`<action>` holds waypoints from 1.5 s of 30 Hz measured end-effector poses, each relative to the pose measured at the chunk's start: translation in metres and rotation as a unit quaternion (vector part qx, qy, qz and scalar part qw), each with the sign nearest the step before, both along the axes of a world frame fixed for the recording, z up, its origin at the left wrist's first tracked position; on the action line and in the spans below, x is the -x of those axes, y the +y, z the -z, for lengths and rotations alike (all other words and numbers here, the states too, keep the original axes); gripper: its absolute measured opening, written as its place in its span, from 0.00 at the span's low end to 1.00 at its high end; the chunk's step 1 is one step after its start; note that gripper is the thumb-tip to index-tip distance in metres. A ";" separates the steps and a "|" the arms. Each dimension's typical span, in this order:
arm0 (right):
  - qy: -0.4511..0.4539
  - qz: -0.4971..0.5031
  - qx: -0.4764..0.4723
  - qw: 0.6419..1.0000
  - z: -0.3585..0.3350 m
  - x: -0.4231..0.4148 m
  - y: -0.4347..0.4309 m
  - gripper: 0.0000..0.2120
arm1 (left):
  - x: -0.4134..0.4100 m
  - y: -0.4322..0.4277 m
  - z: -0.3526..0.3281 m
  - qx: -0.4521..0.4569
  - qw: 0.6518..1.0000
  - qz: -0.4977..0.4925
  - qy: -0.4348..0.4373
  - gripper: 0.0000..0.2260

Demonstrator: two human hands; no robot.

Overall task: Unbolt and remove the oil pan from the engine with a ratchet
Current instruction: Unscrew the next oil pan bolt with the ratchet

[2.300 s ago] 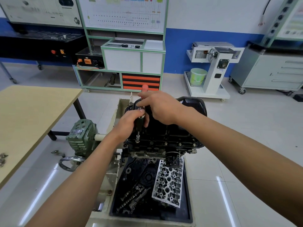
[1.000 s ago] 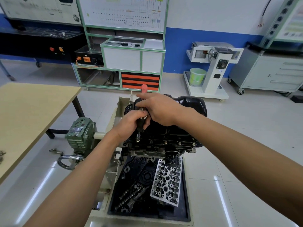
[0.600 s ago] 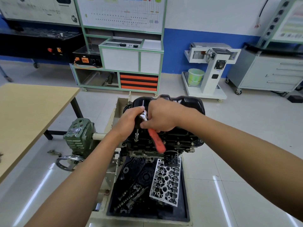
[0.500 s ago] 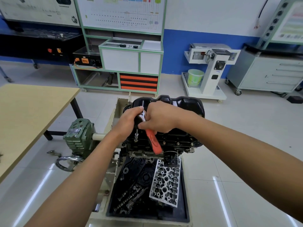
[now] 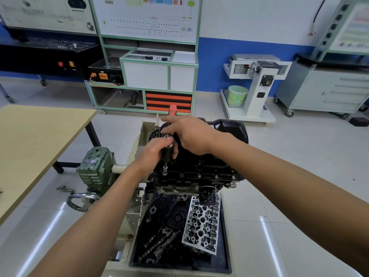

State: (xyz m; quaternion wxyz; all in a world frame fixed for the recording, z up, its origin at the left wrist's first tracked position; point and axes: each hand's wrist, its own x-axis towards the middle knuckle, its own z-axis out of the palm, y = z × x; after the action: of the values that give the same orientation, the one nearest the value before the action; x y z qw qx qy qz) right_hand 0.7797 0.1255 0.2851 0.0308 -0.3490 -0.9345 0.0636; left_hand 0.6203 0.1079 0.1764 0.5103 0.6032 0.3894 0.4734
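**Two hands on the ratchet, oil pan not yet free**

Both hands work at the left end of the engine (image 5: 191, 182), which sits upside down on its stand, so the black oil pan (image 5: 229, 129) is on top and faces the person. The left hand (image 5: 153, 154) is curled around the dark upright shaft of the ratchet (image 5: 173, 109) and keeps the socket (image 5: 165, 170) down on a bolt at the pan's near rim. The right hand (image 5: 192, 136) lies over the handle with the index finger stretched out. How the other fingers close under it is hidden, and only the red tip of the handle shows beyond the knuckles. Several flange bolts (image 5: 216, 176) are seated along the near rim, so I judge the unbolting to be at an early stage.

The pan looks like pressed metal: stiff, moderately heavy for its size, and probably covered with an oily film, so it can slip. Sealant may also hold it after the last bolt is out. The thin flange can bend if it is levered at one corner. I would take it with one hand on each long side wall, just above the flange, and lift it straight up. Loose bolts are small and could fall into the tray (image 5: 226, 246) below, where the cylinder head (image 5: 201, 222) lies.
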 end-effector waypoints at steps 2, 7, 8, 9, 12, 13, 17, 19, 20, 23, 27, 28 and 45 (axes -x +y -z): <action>-0.003 -0.005 -0.002 1.000 0.002 0.000 -0.001 0.22 | 0.002 0.000 0.000 0.000 1.000 -0.003 -0.004 0.17; -0.079 0.102 -0.116 0.985 -0.005 0.002 -0.016 0.03 | 0.000 -0.001 0.004 -0.012 1.000 -0.009 -0.012 0.18; -0.088 0.116 -0.121 0.982 -0.005 0.002 -0.020 0.06 | 0.000 -0.001 0.004 -0.013 1.000 -0.009 -0.011 0.19; -0.094 0.124 -0.117 0.981 -0.006 0.002 -0.024 0.09 | 0.000 -0.001 0.005 -0.011 1.000 -0.009 -0.014 0.19; -0.089 0.134 -0.106 0.981 -0.004 -0.001 -0.029 0.15 | -0.001 -0.001 0.004 0.005 1.000 -0.010 -0.025 0.21; -0.085 0.138 -0.090 0.983 -0.003 -0.001 -0.029 0.17 | -0.002 -0.002 0.004 0.012 0.999 -0.015 -0.034 0.22; -0.031 0.131 0.051 0.990 0.003 0.000 -0.030 0.22 | -0.003 0.000 0.005 0.022 0.997 -0.029 -0.067 0.21; -0.009 0.124 0.089 0.988 0.002 -0.002 -0.026 0.22 | -0.002 0.000 0.003 0.028 0.997 -0.028 -0.072 0.18; -0.010 0.123 0.090 0.988 0.001 -0.003 -0.024 0.19 | -0.001 0.000 0.002 0.031 0.997 -0.030 -0.070 0.18; -0.058 0.123 -0.014 0.991 -0.004 -0.004 -0.017 0.07 | 0.001 0.000 -0.001 0.020 0.999 -0.035 -0.035 0.21; -0.094 0.063 -0.114 0.987 -0.002 -0.006 -0.009 0.10 | -0.002 -0.003 -0.003 0.020 1.000 -0.021 0.004 0.17; -0.087 0.037 -0.110 0.989 0.000 -0.008 -0.008 0.12 | -0.002 -0.004 -0.001 0.017 0.999 -0.026 0.009 0.19; 0.139 0.118 0.074 0.981 0.041 -0.026 0.005 0.14 | 0.026 -0.013 0.112 0.057 0.929 -0.265 0.251 0.14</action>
State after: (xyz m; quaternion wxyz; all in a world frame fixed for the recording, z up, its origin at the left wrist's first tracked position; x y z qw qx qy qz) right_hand 0.8055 0.1301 0.2439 0.1414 -0.4459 -0.8661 0.1761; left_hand 0.5941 0.0944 0.0646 0.2858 0.5472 0.6767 0.4011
